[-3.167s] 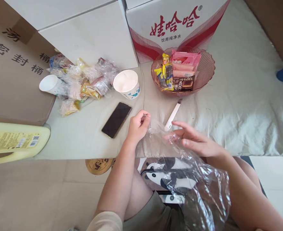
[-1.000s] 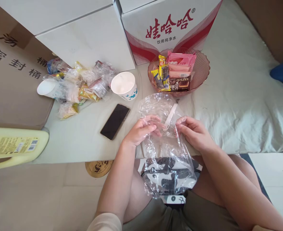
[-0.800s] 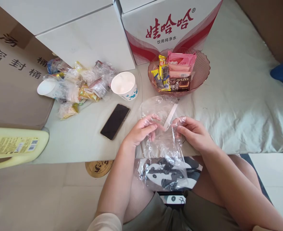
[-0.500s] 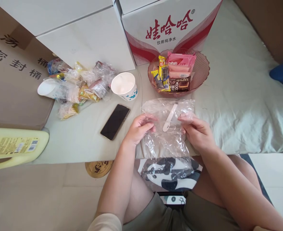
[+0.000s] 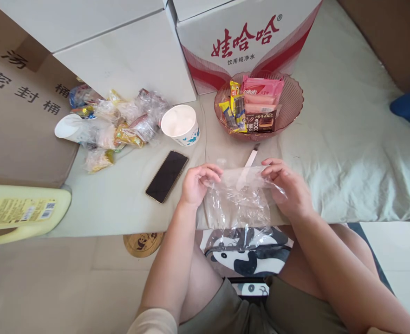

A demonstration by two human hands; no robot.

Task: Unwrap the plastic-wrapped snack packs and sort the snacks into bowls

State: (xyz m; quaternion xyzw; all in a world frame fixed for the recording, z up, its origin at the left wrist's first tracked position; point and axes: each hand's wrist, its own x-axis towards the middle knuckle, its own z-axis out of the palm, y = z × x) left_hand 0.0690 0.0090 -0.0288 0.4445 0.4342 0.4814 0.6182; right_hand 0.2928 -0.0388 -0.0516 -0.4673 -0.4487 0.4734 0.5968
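Observation:
A clear plastic bag (image 5: 239,204) is stretched between my hands, its top edge folded over and its lower end hanging past the front edge of the cloth surface. My left hand (image 5: 199,183) pinches the bag's left corner. On the other side my right hand (image 5: 290,188) grips the right corner, fingers curled over the film. Beneath the bag lies a white-handled knife (image 5: 250,160); its dark tip sticks out beyond the bag's top edge, and the lower handle shows through the film. A pink ribbed bowl (image 5: 291,111) with wrapped snacks stands beyond the knife.
A black phone (image 5: 167,176) and a white paper cup (image 5: 180,125) are left of my hands. Farther left lie several bagged snacks (image 5: 124,116) and a tipped paper cup (image 5: 67,127). White boxes (image 5: 128,55) stand behind; a yellow jug (image 5: 23,208) is at the left edge.
The bag's far edge has been drawn toward me and folded over, uncovering the knife's tip. Both hands still hold the bag, with the right fingers now curled higher.

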